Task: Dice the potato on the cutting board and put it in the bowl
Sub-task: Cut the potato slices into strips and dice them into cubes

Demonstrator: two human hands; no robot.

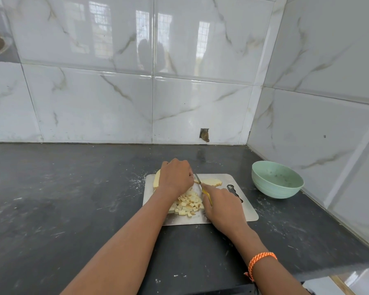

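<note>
Two hands work on the flat grey cutting board [239, 184], the left hand [175, 177] curled on a pale potato slice [211, 182], the right hand [222, 206] gripping the yellow-handled knife [202, 188], dicing; next, more careful cuts, with the green bowl [277, 179] waiting nearby.

Hands [175, 177] slicing potato [211, 182] with knife [198, 178], diced pile [189, 204], bowl [277, 179]
</note>
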